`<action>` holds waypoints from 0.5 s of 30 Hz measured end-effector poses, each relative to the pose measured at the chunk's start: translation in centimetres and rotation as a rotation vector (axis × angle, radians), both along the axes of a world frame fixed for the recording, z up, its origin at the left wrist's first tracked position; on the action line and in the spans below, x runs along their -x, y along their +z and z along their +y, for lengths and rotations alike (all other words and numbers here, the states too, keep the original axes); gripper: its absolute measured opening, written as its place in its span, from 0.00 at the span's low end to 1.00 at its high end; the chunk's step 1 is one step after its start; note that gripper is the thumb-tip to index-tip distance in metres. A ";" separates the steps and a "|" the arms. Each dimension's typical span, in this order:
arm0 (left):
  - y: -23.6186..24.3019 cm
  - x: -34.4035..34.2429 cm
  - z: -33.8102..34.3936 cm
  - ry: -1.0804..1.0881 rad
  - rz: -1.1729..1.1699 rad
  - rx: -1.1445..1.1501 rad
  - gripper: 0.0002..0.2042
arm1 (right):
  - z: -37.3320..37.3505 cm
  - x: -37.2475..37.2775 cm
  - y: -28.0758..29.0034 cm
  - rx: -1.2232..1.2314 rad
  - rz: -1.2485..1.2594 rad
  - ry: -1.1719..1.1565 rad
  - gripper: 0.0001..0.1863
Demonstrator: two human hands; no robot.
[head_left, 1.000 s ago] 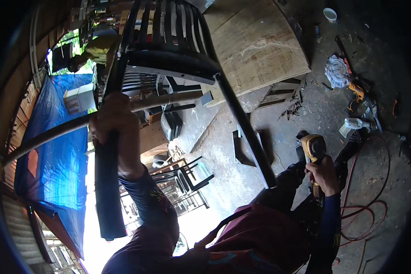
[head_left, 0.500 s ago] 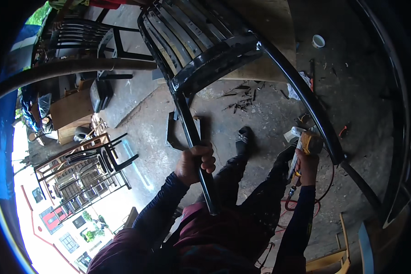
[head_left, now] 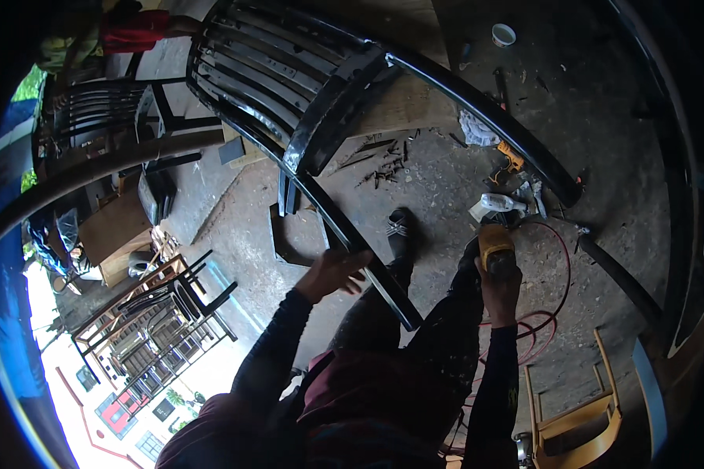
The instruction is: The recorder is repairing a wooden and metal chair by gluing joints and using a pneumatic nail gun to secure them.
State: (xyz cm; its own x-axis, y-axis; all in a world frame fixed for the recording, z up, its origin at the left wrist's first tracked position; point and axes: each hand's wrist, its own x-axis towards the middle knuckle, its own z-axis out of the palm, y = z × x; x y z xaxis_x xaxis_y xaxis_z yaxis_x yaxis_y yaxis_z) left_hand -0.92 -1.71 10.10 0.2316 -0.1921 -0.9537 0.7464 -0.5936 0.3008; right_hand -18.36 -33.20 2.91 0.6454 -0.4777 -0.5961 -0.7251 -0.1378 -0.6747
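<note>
chair (head_left: 328, 117) slants away beyond the left hand (head_left: 330, 276), whose loosely spread fingers lie at its leg (head_left: 394, 295); positioning it seems the step, and a firm hold calls for curling them round. it looks slatted, bowed, glossy black; the right hand (head_left: 501, 295) clasps a rounded yellow tool (head_left: 494, 241).

Grey floor (head_left: 442, 184) with white tub (head_left: 504, 35), crumpled cloth (head_left: 477, 130), orange drill (head_left: 511, 156), dark scraps (head_left: 383, 173), red hose (head_left: 569, 270).

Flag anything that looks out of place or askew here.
Dark scraps lie strewn on the concrete floor near the plywood sheet, and a white bottle lies on its side near an orange drill. Loose clutter underfoot looks untidy; no spill shows.
</note>
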 end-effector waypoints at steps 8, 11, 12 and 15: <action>3.7 -22.4 -6.0 -0.817 -1.546 -0.146 0.35 | 2.1 -8.5 2.7 -0.011 -0.131 0.260 0.26; 0.4 -21.4 -9.8 -0.951 -1.515 -0.411 0.51 | 3.2 -14.0 2.0 -0.097 -0.406 0.172 0.26; -0.8 -20.3 -10.3 -0.963 -1.580 -0.484 0.55 | 3.2 -15.1 2.1 -0.194 -0.404 0.079 0.27; -3.7 -19.6 -10.7 -0.822 -1.639 -0.563 0.55 | 3.9 -18.9 1.8 -0.485 -0.496 -0.160 0.24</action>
State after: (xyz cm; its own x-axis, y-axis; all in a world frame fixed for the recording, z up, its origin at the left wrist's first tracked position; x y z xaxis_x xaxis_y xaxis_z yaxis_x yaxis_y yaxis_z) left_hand 18.72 -12.37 6.45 0.8624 -0.4982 0.0895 -0.4995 -0.8663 -0.0096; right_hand 0.50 -29.29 4.73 0.8400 -0.3445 -0.4193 -0.3025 0.3443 -0.8888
